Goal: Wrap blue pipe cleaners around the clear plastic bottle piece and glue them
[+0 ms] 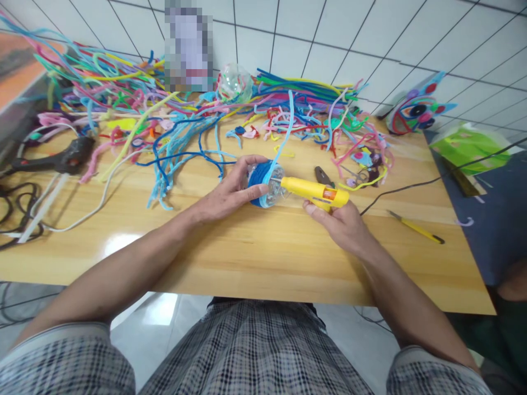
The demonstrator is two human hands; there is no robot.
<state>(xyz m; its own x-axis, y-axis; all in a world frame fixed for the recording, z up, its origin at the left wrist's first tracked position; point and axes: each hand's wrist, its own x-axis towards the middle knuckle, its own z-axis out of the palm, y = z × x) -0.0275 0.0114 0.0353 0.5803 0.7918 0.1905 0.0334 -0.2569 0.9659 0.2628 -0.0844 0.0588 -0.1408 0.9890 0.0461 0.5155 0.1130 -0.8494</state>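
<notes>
My left hand (230,192) is wrapped round a clear plastic bottle piece (278,193) lying on its side, banded with dark blue pipe cleaner (258,181). A light blue pipe cleaner (284,140) circles it beside the dark band, its loose end sticking up and away from me. My right hand (340,222) grips a yellow hot glue gun (308,189) by its handle. The gun's metal nozzle points left, at the light blue strand; whether it touches I cannot tell. A black cord (395,189) runs off to the right behind that hand.
Piles of coloured pipe cleaners (177,142) line the back of the wooden table (255,258). A black glue gun (61,156) with cables lies at left. At right are a yellow craft knife (415,226), dark-handled pliers (323,176) and a decorated fox-like figure (420,109). A clear plastic ball (234,83) stands at the back.
</notes>
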